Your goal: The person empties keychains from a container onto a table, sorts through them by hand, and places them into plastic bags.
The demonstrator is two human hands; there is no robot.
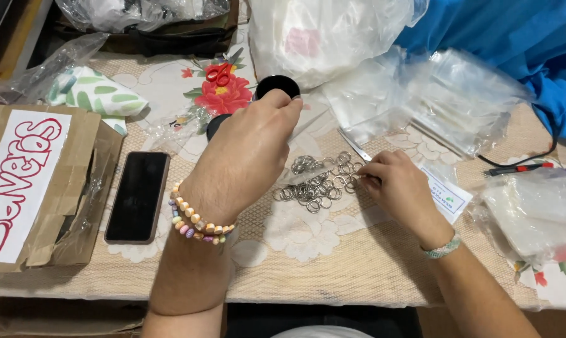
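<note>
Two hands at frame centre: left hand (pixel 248 153) pinches a clear plastic bag (pixel 308 128); right hand (pixel 399 188) pinches within the pile of metal key rings (pixel 317 181). One black phone (pixel 138 196) lies lower left.

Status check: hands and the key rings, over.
Left hand raised over the key rings, pinching clear plastic. Right hand picking at the pile. Black jar behind, phone left.

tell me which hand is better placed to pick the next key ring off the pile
Right, probably. The right hand has its fingertips at the edge of the pile of metal key rings. The left hand is raised over it, fingers pinched near the black round container.
</note>
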